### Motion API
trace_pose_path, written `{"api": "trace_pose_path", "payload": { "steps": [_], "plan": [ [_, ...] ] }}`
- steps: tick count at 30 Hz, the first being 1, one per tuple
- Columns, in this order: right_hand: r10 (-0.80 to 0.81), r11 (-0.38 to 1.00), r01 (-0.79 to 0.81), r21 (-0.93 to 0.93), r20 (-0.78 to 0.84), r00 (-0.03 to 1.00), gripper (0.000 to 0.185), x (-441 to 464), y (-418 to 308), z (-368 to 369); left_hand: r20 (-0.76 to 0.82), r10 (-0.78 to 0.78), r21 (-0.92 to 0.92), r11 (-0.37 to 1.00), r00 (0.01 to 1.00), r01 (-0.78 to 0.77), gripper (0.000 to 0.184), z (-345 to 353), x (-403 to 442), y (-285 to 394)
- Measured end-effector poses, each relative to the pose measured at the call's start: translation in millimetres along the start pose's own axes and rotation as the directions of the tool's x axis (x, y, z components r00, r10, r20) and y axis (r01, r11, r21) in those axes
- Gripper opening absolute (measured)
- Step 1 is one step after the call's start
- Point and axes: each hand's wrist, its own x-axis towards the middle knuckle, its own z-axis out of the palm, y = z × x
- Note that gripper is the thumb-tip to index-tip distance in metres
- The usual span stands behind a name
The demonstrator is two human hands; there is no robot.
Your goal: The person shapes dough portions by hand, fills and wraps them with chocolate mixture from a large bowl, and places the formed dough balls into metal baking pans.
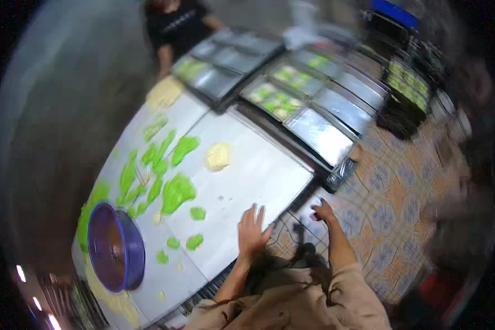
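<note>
My left hand (252, 232) lies flat with spread fingers on the white tabletop (242, 187), near its front edge. It holds nothing. My right hand (323, 211) hangs past the table edge over the floor, thumb and fingers apart and partly bent. I make out nothing in it. A ball of pale dough (218, 157) rests on the table beyond my left hand. Left of it are flattened bright green dough pieces (179, 192), with small green lumps (194, 242) closer to me.
A purple basin (115, 247) stands at the table's left end. Metal trays (322, 135) line the far right side; one tray (272, 99) bears green and pale dough pieces. A person (176, 27) stands across the table. Patterned floor tiles (382, 203) lie on my right.
</note>
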Motion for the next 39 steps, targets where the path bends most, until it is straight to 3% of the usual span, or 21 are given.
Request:
{"api": "trace_pose_path", "payload": {
  "steps": [4, 6, 8, 12, 13, 15, 17, 19, 21, 22, 23, 24, 25, 27, 29, 31, 32, 34, 35, 38, 39],
  "plan": [
    [0.230, 0.929, -0.261, 0.263, 0.144, 0.963, 0.084, -19, -11, -14, -0.017, -0.014, -0.023, 1.000, 1.000, 0.014, 0.064, -3, 0, 1],
    [0.242, 0.931, -0.273, 0.242, 0.147, 0.959, 0.081, -16, -2, -23, -0.001, -0.066, -0.101, 0.993, 0.998, 0.066, 0.062, -17, 5, 12],
    [0.337, 0.896, -0.420, 0.146, 0.391, 0.856, 0.081, -8, 11, -20, -0.012, -0.077, -0.124, 0.989, 0.997, 0.075, 0.063, -12, -2, 5],
    [0.135, 0.958, -0.042, -0.284, 0.318, 0.938, 0.066, -10, 9, 5, -0.010, -0.059, -0.161, 0.985, 0.998, 0.057, 0.067, -15, -3, 9],
    [0.072, 0.891, 0.064, -0.449, 0.279, 0.958, 0.064, -7, 2, 8, 0.004, -0.137, -0.121, 0.983, 0.991, 0.137, 0.067, 1, 2, 12],
    [0.067, 0.751, 0.090, -0.654, 0.211, 0.975, 0.060, -1, -11, 3, -0.089, -0.032, -0.119, 0.993, 0.995, 0.021, 0.065, 39, 20, 14],
    [0.112, 0.712, 0.033, -0.702, 0.160, 0.981, 0.059, -2, -2, -22, -0.022, -0.038, -0.018, 0.999, 0.999, 0.038, 0.062, 31, 41, 51],
    [-0.066, 0.781, 0.129, -0.611, 0.124, 0.990, 0.047, -42, -1, 36, -0.032, 0.008, -0.043, 0.999, 0.999, -0.009, 0.061, 7, 15, 6],
    [0.140, 0.831, -0.060, -0.553, 0.103, 0.985, 0.044, -74, -37, 32, -0.020, 0.011, -0.020, 1.000, 1.000, -0.011, 0.065, 15, 17, 1],
    [-0.003, 0.711, 0.054, -0.701, 0.074, 0.997, 0.042, -41, 41, 48, -0.024, -0.022, -0.067, 0.998, 0.999, 0.021, 0.066, 13, 9, -5],
    [0.051, 0.737, 0.030, -0.675, 0.100, 0.994, 0.046, -54, 49, 43, 0.027, -0.050, -0.082, 0.995, 0.998, 0.052, 0.066, 4, 7, -10],
    [0.105, 0.759, 0.002, -0.651, 0.125, 0.987, 0.050, -69, 54, 38, -0.012, -0.077, -0.381, 0.922, 0.997, 0.067, 0.068, 18, -4, -24],
    [0.158, 0.778, -0.030, -0.627, 0.149, 0.976, 0.055, -87, 56, 32, -0.009, -0.061, -0.128, 0.990, 0.998, 0.059, 0.069, 6, -7, 2],
    [0.140, 0.879, -0.017, -0.477, 0.224, 0.964, 0.048, -110, 57, 16, -0.003, -0.068, -0.123, 0.990, 0.998, 0.067, 0.068, 4, -9, 6],
    [0.067, 0.785, 0.230, -0.575, 0.448, 0.892, 0.052, -117, 62, 15, 0.030, -0.090, -0.163, 0.982, 0.996, 0.093, 0.068, 5, -6, 2],
    [0.055, 0.997, -0.074, 0.008, 0.582, 0.811, 0.056, -118, 103, -6, 0.021, -0.109, -0.200, 0.973, 0.994, 0.111, 0.070, -2, -7, 0],
    [-0.060, 0.921, -0.219, 0.322, 0.672, 0.738, 0.055, -121, 101, -12, -0.019, -0.092, -0.171, 0.981, 0.996, 0.087, 0.071, -2, -9, -1],
    [0.251, 0.968, -0.207, -0.141, 0.528, 0.811, 0.055, -129, 72, -11, -0.035, -0.075, -0.184, 0.981, 0.997, 0.067, 0.071, -2, -10, 2],
    [0.367, 0.930, -0.328, -0.165, 0.415, 0.832, 0.045, -137, 55, -2, -0.027, -0.074, -0.124, 0.990, 0.997, 0.070, 0.071, -9, -12, 3],
    [0.330, 0.932, -0.173, -0.317, 0.550, 0.767, 0.033, -141, 6, -2, -0.003, -0.084, -0.223, 0.971, 0.996, 0.081, 0.063, -9, -10, -8],
    [0.263, 0.843, 0.171, -0.510, 0.669, 0.695, 0.030, -147, -30, 2, -0.015, -0.076, -0.258, 0.964, 0.997, 0.070, 0.061, -24, -12, -9]
  ]
}}
